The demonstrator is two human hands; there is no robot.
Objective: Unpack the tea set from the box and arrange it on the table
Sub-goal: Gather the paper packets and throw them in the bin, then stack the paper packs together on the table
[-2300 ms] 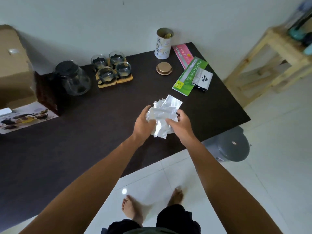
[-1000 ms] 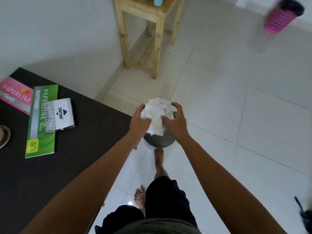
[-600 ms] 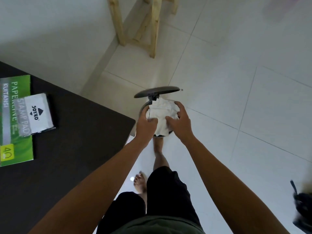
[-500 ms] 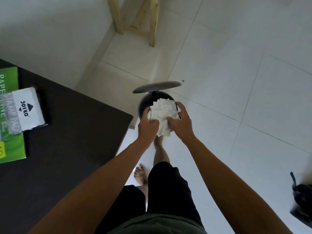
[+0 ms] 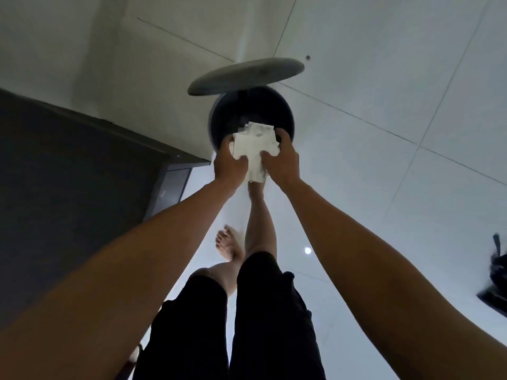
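Note:
A crumpled bundle of white wrapping paper (image 5: 255,149) is pressed between both my hands. My left hand (image 5: 229,165) grips its left side and my right hand (image 5: 282,160) grips its right side. The bundle sits over the near rim of a grey pedal bin (image 5: 285,113), partly inside its open mouth. The bin's round lid (image 5: 247,75) stands raised behind the opening. One of my feet stands by the bin's base, under the paper. No part of the tea set or its box is in view.
The dark table (image 5: 68,187) fills the left side, its corner close to the bin. White floor tiles spread to the right. A dark object (image 5: 496,281) lies on the floor at the right edge. The wall runs along the upper left.
My view turned from the table down to the floor bin. The bin's lid went from closed to raised, and both hands lowered the paper bundle to the bin's mouth.

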